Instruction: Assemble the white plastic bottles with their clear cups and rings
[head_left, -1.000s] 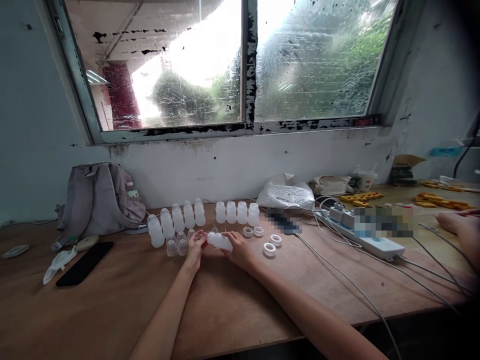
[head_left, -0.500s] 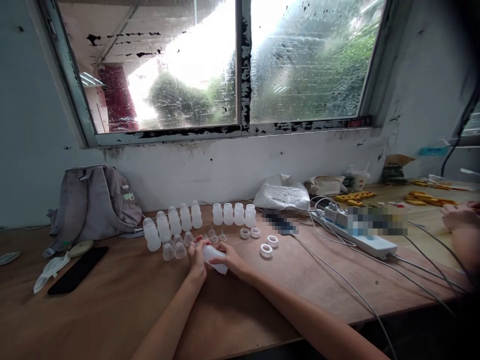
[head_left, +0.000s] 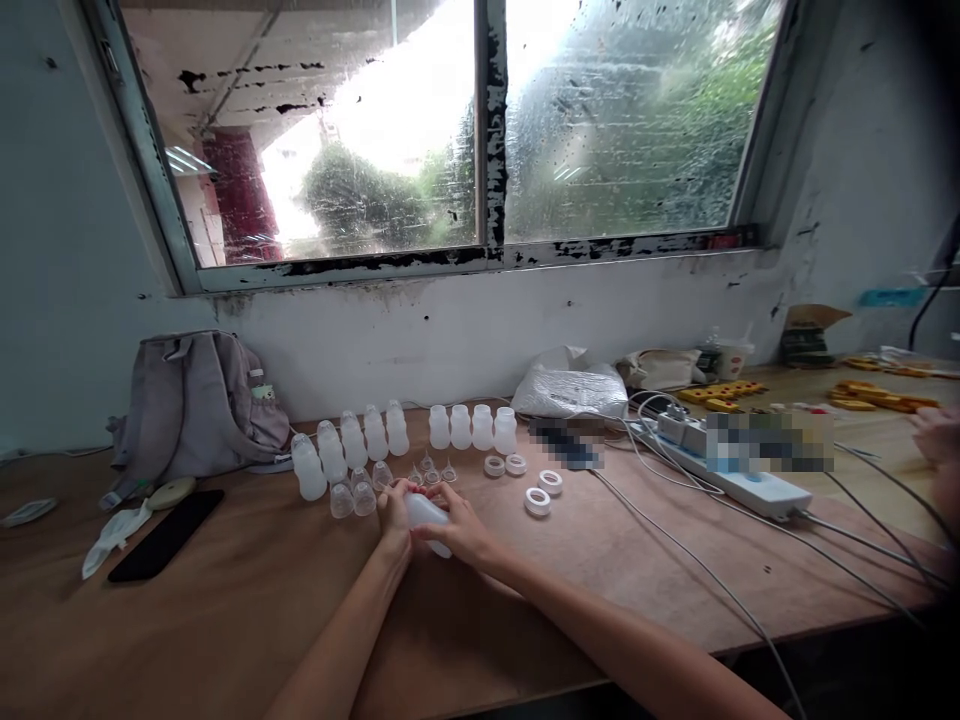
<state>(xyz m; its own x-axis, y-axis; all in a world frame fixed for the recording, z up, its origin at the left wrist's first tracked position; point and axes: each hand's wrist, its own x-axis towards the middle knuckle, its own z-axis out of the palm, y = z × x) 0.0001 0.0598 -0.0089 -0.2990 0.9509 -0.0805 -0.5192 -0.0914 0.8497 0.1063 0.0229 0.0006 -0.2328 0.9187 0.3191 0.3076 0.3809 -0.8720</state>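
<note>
A frosted white baby bottle (head_left: pixel 426 512) lies tilted between my two hands above the table. My left hand (head_left: pixel 394 512) is closed round its upper end, where the fingers hide the detail. Along its body my right hand (head_left: pixel 461 530) grips from the right, thumb across the side. Just beyond my hands sit several clear bottle nipples (head_left: pixel 427 474). To the left stand several clear domed caps (head_left: pixel 364 497). Behind them is a slanting row of capped bottles (head_left: pixel 331 452). Several open bottles (head_left: pixel 483 428) line up at the back, and several white collar rings (head_left: pixel 538 502) lie right of my hands.
A grey backpack (head_left: pixel 199 405) and a black phone (head_left: pixel 166 535) are on the left. On the right are a white power strip (head_left: pixel 757 490) with trailing cables, a plastic bag (head_left: pixel 570 388) and yellow parts (head_left: pixel 881 396). Another person's hand (head_left: pixel 936 435) shows at the right edge.
The bottle has turned slightly in my hands, and my right hand has shifted toward its upper end. The view has swung a little left. The other person's hand shows less.
</note>
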